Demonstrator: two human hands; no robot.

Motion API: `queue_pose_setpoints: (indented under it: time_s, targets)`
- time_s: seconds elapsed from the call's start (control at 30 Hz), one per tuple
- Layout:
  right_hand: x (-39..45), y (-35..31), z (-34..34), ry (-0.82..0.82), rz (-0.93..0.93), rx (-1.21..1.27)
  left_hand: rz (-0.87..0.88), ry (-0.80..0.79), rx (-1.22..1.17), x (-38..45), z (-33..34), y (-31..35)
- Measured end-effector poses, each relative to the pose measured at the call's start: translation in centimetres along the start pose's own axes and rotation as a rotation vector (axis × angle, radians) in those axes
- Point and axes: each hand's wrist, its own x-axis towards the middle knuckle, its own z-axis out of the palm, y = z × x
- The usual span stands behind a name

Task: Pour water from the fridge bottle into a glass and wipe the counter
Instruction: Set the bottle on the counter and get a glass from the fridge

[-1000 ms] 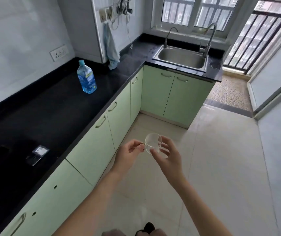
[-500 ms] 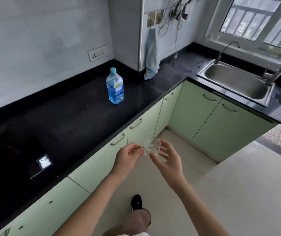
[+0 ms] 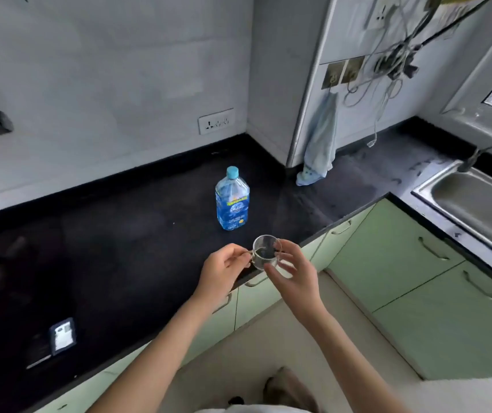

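A small clear glass cup with a thin handle is held over the front edge of the black counter. My left hand pinches the handle on its left side. My right hand cradles the cup's right side and base with spread fingers. The blue water bottle, capped and upright, stands on the counter just behind the cup. A pale blue cloth hangs from a wall hook at the corner, its lower end resting on the counter.
A steel sink is set into the counter at the right. A small dark device with a white label lies near the counter's front left. Green cabinet doors run below. Cables dangle from sockets above the cloth.
I have stepped closer to the counter and the view has swung left. Both hands have carried the glass up and forward, from over the floor to over the counter's edge.
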Motion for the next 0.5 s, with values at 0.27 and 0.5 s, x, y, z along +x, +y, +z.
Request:
queue_pose_setpoints:
  time_s: [0.27,0.5]
  targets:
    - [10.2,3.2,0.9,-0.265,-0.022,-0.028,-0.109,0.236,0.028,6.2,0.8,-1.8]
    - [17.1,3.0,2.3,-0.581,-0.140,-0.049,-0.198,0.542,-0.011,8.4,1.1,-1.3]
